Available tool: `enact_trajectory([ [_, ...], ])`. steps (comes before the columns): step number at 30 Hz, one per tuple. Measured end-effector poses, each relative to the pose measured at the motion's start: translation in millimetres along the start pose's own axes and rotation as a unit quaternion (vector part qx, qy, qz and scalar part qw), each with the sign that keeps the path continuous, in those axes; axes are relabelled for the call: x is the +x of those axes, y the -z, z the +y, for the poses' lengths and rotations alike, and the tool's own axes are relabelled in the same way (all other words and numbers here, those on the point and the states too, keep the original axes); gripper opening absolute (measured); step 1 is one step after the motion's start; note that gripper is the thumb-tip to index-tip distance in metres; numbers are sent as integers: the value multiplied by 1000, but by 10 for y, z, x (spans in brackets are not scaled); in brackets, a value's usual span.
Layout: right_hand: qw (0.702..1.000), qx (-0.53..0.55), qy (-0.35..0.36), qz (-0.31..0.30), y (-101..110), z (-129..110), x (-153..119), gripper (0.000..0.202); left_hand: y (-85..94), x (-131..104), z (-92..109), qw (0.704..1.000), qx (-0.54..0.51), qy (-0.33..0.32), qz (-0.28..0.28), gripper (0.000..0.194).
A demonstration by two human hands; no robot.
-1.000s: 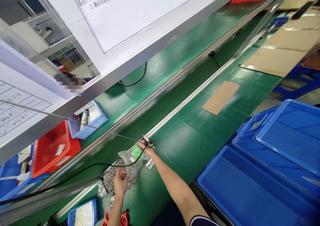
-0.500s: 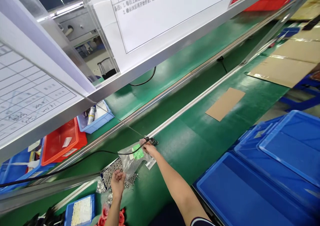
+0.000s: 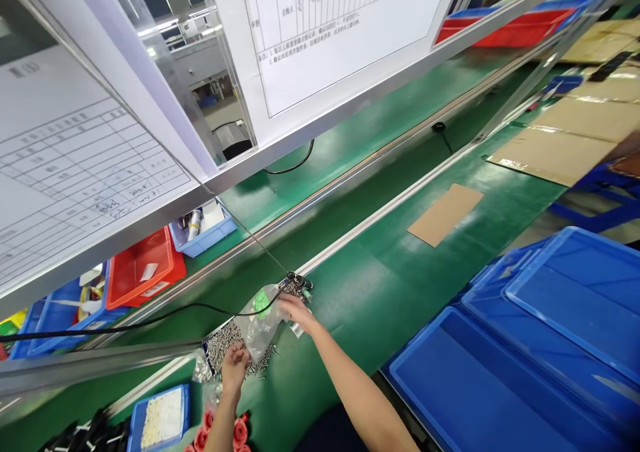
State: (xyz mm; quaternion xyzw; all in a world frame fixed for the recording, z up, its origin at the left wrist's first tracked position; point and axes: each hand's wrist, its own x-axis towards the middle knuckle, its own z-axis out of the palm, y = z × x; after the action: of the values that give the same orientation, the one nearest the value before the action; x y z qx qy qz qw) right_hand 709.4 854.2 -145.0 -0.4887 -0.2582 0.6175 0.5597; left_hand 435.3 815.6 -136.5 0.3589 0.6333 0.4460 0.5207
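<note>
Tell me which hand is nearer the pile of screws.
Left. The left hand rests on the pile of screws. The right hand is apart from it, past the clear plastic bag, by the black cable end.

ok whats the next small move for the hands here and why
Probably the left hand pinches a screw from the pile of screws it rests on, since the right hand already touches the black tool by the clear bag.

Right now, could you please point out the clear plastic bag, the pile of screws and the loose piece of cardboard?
clear plastic bag [image 3: 260,329], head view, on its crinkled middle.
pile of screws [image 3: 220,347], head view, on the heap's left part.
piece of cardboard [image 3: 445,215], head view, on its flat centre.
</note>
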Motion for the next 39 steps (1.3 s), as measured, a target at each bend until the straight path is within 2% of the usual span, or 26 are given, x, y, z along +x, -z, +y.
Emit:
enact_trajectory([
  [5, 996, -3, 78, -47, -82, 139, -799, 49, 162, -195, -104, 996, -66, 58, -7, 47],
  [7, 992, 17, 102, -73, -80, 154, -1122, 56, 210, -335, -138, 989, -101, 107, -20, 46],
  [9, 991, 40, 114, -65, -29, 164, -1350, 61, 259, -487, -147, 976, -132, 169, -45, 45],
  [12, 990, 56, 125, 30, 142, 208, -1471, 70, 341, -691, -124, 944, -160, 275, -87, 46],
  [14, 990, 44, 110, 82, 268, 278, -1466, 67, 385, -795, -108, 918, -171, 339, -113, 47],
  [16, 994, 21, 71, 76, 350, 384, -1466, 66, 400, -869, -110, 893, -180, 389, -135, 48],
  [19, 1000, -9, 13, 0, 369, 584, -1523, 68, 365, -920, -147, 865, -191, 436, -157, 46],
  [22, 999, -46, 1, -14, 389, 798, -1608, 66, 330, -903, -191, 848, -203, 459, -169, 35],
  [25, 989, -138, -2, 48, 536, 1033, -1701, 52, 382, -848, -215, 838, -211, 468, -186, 26],
  [27, 971, -228, -19, 67, 670, 1204, -1784, 37, 471, -813, -222, 834, -213, 468, -202, 25],
  [30, 934, -352, -49, 19, 778, 1427, -1886, 19, 637, -792, -237, 834, -203, 460, -227, 26],
  [33, 899, -431, -59, -41, 710, 1545, -1871, 17, 789, -808, -280, 845, -178, 440, -248, 21],
  [35, 883, -461, -60, -58, 613, 1562, -1819, 16, 873, -821, -325, 855, -155, 421, -258, 13],
  [39, 878, -474, -58, -33, 469, 1491, -1753, 12, 1011, -832, -406, 873, -88, 387, -283, 5],
])
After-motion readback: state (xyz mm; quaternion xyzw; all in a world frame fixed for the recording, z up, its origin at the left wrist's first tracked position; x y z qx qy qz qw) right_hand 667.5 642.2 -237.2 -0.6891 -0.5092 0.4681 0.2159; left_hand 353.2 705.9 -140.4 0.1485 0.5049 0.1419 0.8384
